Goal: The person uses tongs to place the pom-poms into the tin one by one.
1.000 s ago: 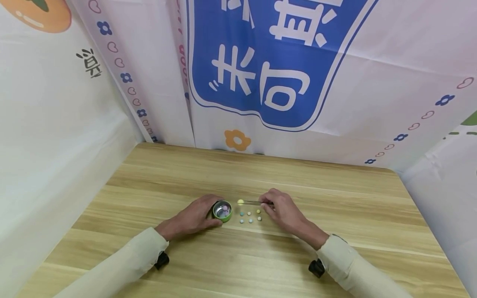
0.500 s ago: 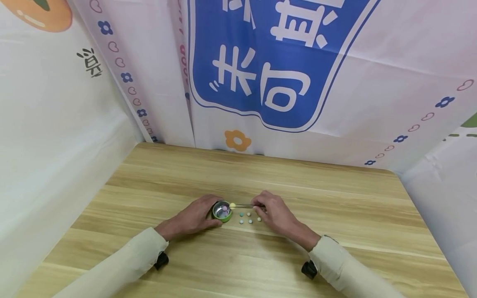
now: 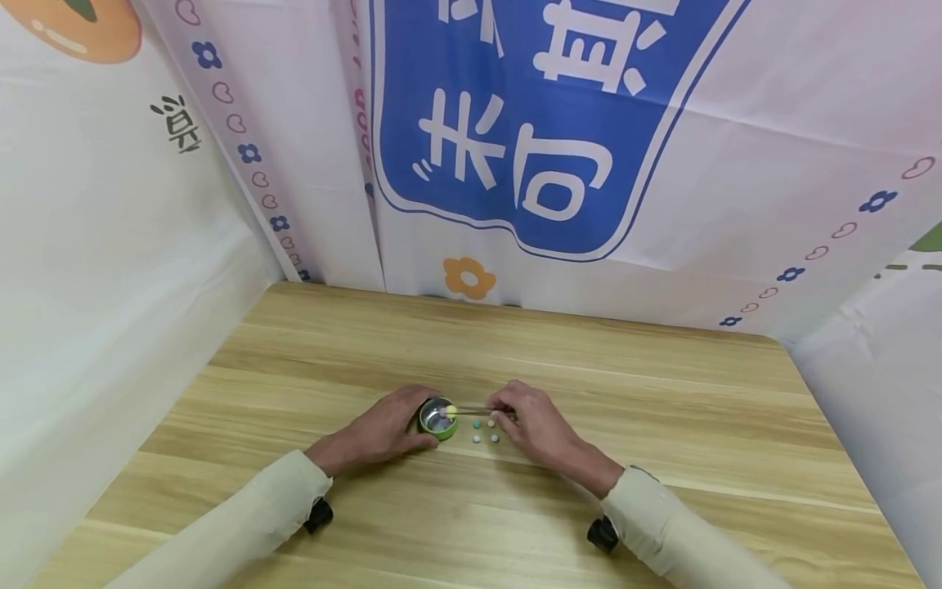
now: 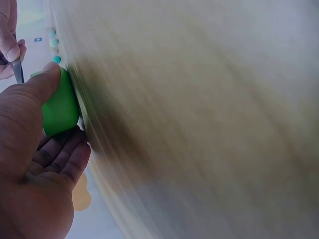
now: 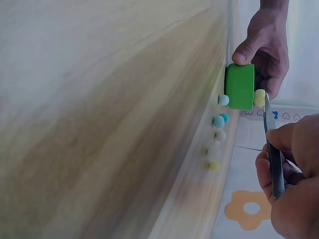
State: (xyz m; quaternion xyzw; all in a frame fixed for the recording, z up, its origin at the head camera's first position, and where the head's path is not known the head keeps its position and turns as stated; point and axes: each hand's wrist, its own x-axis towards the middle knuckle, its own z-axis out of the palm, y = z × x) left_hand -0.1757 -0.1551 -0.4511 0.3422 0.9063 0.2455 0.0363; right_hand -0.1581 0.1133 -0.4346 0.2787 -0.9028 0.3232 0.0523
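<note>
In the head view my left hand [image 3: 383,427] curls round a small green bowl [image 3: 440,436] with a shiny metal inside, thumb at its near side. The bowl stands upright on the table. My right hand [image 3: 533,424] pinches a pair of metal tweezers [image 3: 471,411], pointing left. At their tips sits a small yellow ball [image 5: 259,98], right at the bowl's open top. Purplish balls show inside the bowl, partly covered by the yellow one. In the left wrist view the left thumb [image 4: 46,79] lies against the green wall [image 4: 61,107].
Several small balls lie in short rows right of the bowl, among them a teal ball [image 3: 477,424] and a pale blue ball [image 3: 495,438]. A yellow ball [image 5: 214,166] lies at the end of the group. Printed cloth walls [image 3: 692,213] enclose the wooden table [image 3: 471,523].
My right hand has moved left with the tweezers, carrying the yellow ball from beside the bowl to over its opening. The left hand and bowl have stayed in place.
</note>
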